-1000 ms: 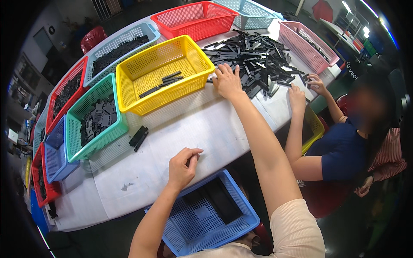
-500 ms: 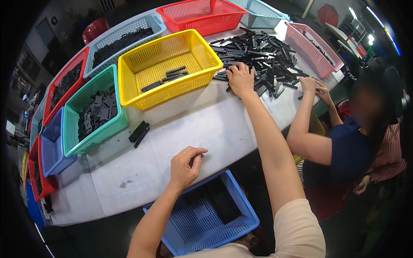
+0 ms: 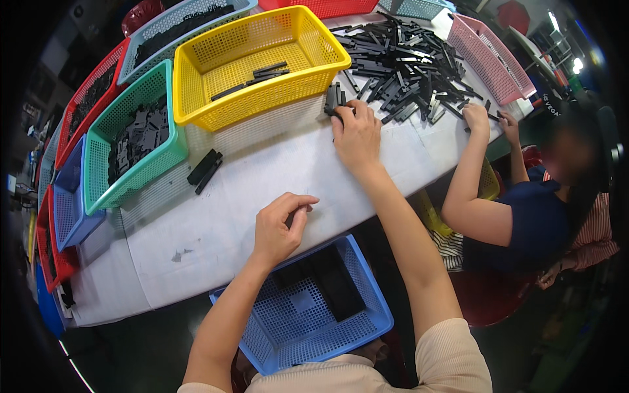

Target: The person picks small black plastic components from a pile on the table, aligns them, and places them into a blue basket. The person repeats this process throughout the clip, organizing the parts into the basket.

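Note:
My right hand is at the near edge of a heap of black strips, its fingers closed over a small bunch of black strips beside the yellow basket's corner. How many strips lie under the fingers is hidden. My left hand hovers over the near side of the white table with loosely curled fingers; a gap shows between thumb and forefinger, and I see nothing held. To its left, a short pair of black pieces lies on the tabletop. The yellow basket contains several black strips.
A green basket of flat black parts stands left, among red and blue baskets. Below the table edge, a blue basket with dark pieces sits near my lap. A co-worker's hands handle strips at right, near a pink basket.
My right hand has drawn back from the heap toward me and slightly left, bringing black strips with it. My left hand stays much the same. The view has tilted down a little.

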`<state>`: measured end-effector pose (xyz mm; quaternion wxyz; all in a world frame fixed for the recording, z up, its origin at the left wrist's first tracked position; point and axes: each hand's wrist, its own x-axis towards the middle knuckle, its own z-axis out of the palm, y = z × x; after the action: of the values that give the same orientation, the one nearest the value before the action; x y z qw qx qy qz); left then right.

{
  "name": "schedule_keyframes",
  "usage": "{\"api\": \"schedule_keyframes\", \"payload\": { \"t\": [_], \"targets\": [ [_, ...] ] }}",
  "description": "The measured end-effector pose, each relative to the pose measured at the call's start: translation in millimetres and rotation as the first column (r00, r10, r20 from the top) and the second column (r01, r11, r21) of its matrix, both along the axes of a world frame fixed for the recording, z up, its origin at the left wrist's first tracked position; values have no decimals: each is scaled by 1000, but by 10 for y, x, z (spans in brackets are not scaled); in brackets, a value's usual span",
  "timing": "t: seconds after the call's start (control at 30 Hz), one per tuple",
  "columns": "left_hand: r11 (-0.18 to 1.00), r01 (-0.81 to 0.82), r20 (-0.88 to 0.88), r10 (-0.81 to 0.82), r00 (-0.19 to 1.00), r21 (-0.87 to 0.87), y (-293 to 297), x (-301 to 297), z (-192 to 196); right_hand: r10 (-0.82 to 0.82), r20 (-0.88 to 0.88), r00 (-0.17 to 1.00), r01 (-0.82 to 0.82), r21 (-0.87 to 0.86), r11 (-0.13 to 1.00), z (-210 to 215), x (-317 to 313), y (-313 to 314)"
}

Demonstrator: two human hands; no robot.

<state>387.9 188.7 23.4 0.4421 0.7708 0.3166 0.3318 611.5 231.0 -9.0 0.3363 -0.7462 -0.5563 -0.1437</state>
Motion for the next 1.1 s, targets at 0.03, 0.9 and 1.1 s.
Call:
{"api": "schedule_keyframes", "payload": {
  "t": [0.03,0.9,1.1],
  "targets": [
    [1000,-5,7,5,1000,-17,-5,-7,5,15,-21,1000,-15,9,1000,11,-104,-57],
    [893,-366,9,377,926,261,70,-20,-55,318,-269,909,-330,3,944,63,-312,-175],
    [884,-271,-217,370,903,381,194,-33,-52,308,-393,866,-263,165,950,456,-487,-522]
  ]
}}
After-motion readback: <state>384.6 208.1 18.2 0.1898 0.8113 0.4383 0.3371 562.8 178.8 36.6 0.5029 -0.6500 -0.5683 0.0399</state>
